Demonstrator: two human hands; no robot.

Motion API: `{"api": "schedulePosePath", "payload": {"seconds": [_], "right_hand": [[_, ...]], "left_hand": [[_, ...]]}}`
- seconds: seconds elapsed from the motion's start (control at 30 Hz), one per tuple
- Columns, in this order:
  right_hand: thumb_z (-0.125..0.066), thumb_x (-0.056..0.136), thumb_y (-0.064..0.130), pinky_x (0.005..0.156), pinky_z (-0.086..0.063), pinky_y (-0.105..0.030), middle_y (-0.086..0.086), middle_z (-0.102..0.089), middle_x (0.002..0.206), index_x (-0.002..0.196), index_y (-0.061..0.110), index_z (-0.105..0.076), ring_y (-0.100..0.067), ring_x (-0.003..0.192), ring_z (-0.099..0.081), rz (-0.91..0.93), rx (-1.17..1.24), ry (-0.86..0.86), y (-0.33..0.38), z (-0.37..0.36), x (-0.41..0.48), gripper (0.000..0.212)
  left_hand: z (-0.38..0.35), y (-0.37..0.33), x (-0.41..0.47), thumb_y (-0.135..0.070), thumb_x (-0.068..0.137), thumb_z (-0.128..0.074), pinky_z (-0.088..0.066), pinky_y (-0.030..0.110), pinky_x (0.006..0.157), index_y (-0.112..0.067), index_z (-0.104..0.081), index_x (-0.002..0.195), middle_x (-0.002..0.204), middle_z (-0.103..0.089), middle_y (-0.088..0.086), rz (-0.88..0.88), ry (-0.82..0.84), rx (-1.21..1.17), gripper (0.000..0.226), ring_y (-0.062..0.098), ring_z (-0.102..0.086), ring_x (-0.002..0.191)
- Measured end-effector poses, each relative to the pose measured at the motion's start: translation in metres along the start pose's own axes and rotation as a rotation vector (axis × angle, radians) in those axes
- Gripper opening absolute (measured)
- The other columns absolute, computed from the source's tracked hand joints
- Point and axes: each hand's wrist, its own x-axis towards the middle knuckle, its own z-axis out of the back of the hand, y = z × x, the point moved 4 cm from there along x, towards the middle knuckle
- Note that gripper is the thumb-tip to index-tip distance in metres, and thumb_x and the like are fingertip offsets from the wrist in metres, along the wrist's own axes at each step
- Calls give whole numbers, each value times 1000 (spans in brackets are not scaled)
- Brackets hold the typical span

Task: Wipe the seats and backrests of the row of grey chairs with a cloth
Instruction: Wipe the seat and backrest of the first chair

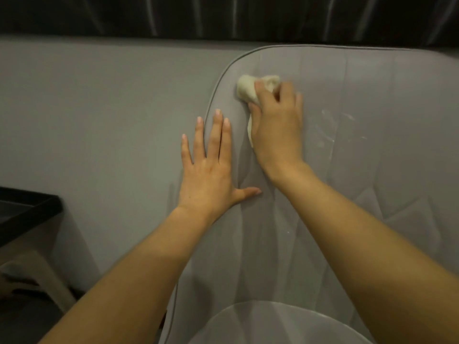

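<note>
The right grip (277, 125) is curling around a bunched cream cloth (246, 89), pressing it against the upper left corner of the grey chair backrest (372, 95), probably before working toward the pale smears (330, 127). The left grip (208, 170) is lying flat, fingers straight, on the backrest's piped edge, seemingly steadying the chair.

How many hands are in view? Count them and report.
2. Left hand lies flat on the left edge of the grey padded backrest; right hand grips a crumpled white cloth higher up.
</note>
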Motion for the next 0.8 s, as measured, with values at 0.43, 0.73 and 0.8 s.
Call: {"api": "schedulePosePath", "payload": {"seconds": [0.43,0.73,0.8], "right_hand": [[-44,97,26,94,-36,-26,-9,-38,132,128,16,-50,-22,114,-40,-55,-20,-1,2,5,64,33],[-50,94,16,81,-43,-42,-18,-50,107,128,9,-53,-30,93,-46,88,159,53,-3,13,-23,35],[-51,94,18,79,-44,-43,-21,-49,105,128,8,-53,-33,92,-49,77,171,-14,-12,25,-5,35]], "left_hand": [[2,-2,-4,-82,60,-43,-2,53,118,-9,17,144,149,26,3,-3,-14,-26,126,29,14,144],[4,-3,-6,-76,66,-50,3,41,119,-5,6,146,154,12,9,-91,-65,-42,121,25,7,145],[6,-3,-6,-75,66,-50,-2,44,118,-3,-1,147,154,4,11,-95,-90,-59,118,27,1,145]]}}
